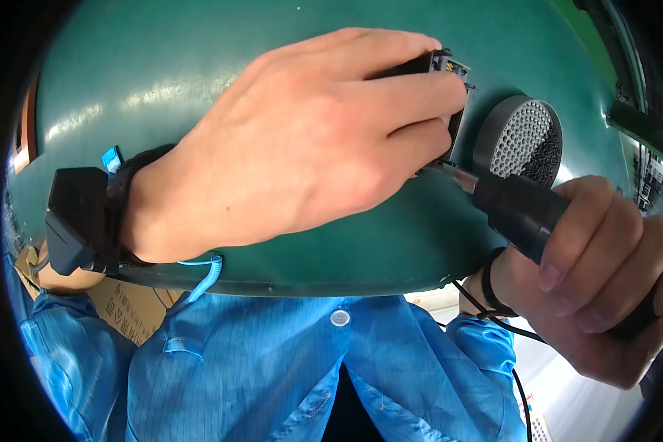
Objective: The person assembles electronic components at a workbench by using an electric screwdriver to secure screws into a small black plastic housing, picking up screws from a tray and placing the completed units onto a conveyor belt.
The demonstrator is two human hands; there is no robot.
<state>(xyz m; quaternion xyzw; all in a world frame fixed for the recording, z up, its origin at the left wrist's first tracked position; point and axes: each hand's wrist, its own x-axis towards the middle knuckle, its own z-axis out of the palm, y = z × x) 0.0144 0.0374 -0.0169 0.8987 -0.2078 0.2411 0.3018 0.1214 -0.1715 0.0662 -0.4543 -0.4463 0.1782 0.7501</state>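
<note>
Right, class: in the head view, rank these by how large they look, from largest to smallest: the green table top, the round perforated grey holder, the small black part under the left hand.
1. Green table top.
2. Round perforated grey holder.
3. Small black part, though the left hand hides most of it, so its true size is unsure.

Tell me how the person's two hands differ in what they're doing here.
The left hand lies palm down over a small black part on the green table, pinning it; the right hand is wrapped fist-like around a black power screwdriver, tip at the part. The left wrist carries a black device on a strap; the right wrist has only a thin black band. Both are bare.
</note>
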